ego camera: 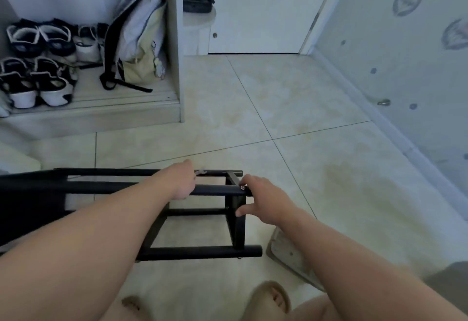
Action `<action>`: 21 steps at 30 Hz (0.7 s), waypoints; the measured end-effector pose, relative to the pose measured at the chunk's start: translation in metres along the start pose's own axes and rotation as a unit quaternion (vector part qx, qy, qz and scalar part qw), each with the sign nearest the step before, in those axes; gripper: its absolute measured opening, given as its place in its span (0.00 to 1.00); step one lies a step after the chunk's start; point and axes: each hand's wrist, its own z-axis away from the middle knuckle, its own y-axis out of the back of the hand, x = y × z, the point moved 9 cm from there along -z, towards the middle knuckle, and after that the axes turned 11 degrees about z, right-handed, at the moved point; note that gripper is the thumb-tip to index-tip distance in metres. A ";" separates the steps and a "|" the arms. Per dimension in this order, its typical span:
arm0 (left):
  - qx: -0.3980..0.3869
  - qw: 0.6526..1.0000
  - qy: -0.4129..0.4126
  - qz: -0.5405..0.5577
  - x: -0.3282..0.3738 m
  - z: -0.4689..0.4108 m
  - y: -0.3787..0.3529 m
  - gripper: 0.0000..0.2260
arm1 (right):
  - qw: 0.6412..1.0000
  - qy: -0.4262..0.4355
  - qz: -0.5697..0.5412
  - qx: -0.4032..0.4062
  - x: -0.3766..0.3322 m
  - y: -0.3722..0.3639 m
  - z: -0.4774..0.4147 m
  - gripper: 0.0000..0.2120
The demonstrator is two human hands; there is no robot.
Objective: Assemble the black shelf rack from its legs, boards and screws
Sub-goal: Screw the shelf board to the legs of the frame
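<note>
Farthest left, an open cabinet (pixel 174 42) holds pairs of dark-and-white shoes (pixel 38 80) on its low shelf, with a pale backpack (pixel 138 34) leaning against its side wall. Below it, the black rack (pixel 197 251) lies on its side on the tiled floor (pixel 291 108), its long bars running left to right and its far-left end dark and hard to make out. The left hand (pixel 181 181) reaches over from the lower left, and its fingers are curled down round the upper bar (pixel 212 190), gripping it. A small silvery thing (pixel 200 171) shows just beyond its knuckles, too blurred to name, and I cannot tell whether the hand holds it. Just to the right, the bar meets a short upright end piece (pixel 236 227), and a screw (pixel 242 187) sits at that joint. The right hand (pixel 264 201) is there, its bent fingertips (pixel 245 182) touching the joint at the screw and its thumb (pixel 240 212) stretched well apart, pressing the end piece lower down. Whether it grips or only rests there I cannot tell. Near the bottom edge, two feet in tan slippers (pixel 274 295) stand on the tiles. Right of the rack, a flat pale thing (pixel 291 257) lies on the floor. Farther right, a white door (pixel 266 9) and a patterned wall (pixel 405 54) close the corner, with a small metal doorstop (pixel 383 102) at the wall.
</note>
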 end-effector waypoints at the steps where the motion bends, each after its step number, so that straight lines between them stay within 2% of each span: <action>1: 0.015 0.999 -0.018 -0.036 0.002 0.001 0.004 0.15 | 0.999 0.006 0.016 0.030 -0.003 0.006 0.003 0.27; 2: 0.041 0.998 -0.033 -0.042 0.002 0.003 0.009 0.16 | 0.998 0.012 0.029 0.055 -0.007 0.009 0.005 0.26; 3: 0.036 0.999 -0.004 0.017 -0.003 0.003 0.006 0.15 | 0.996 0.015 0.037 0.078 -0.010 0.011 0.008 0.26; 4: 0.043 0.990 0.025 0.133 -0.007 0.000 0.006 0.14 | 0.994 0.015 0.044 0.099 -0.012 0.012 0.010 0.25; 5: 0.086 0.973 0.022 0.211 -0.010 -0.002 0.013 0.12 | 0.992 0.013 0.051 0.119 -0.013 0.012 0.010 0.24; 6: 0.144 0.970 0.008 0.196 -0.011 -0.003 0.021 0.11 | 0.989 0.011 0.062 0.137 -0.013 0.012 0.009 0.23; 10: 0.088 0.989 0.003 0.115 -0.017 -0.027 -0.004 0.03 | 0.976 0.019 0.127 0.173 -0.013 -0.009 0.002 0.21; 15: 0.061 0.996 0.005 0.058 -0.008 -0.052 -0.018 0.11 | 0.972 0.026 0.165 0.167 -0.002 -0.037 -0.004 0.26; 21: 0.001 0.999 0.028 0.026 -0.005 -0.085 -0.046 0.13 | 0.973 0.022 0.169 0.156 0.020 -0.068 -0.026 0.26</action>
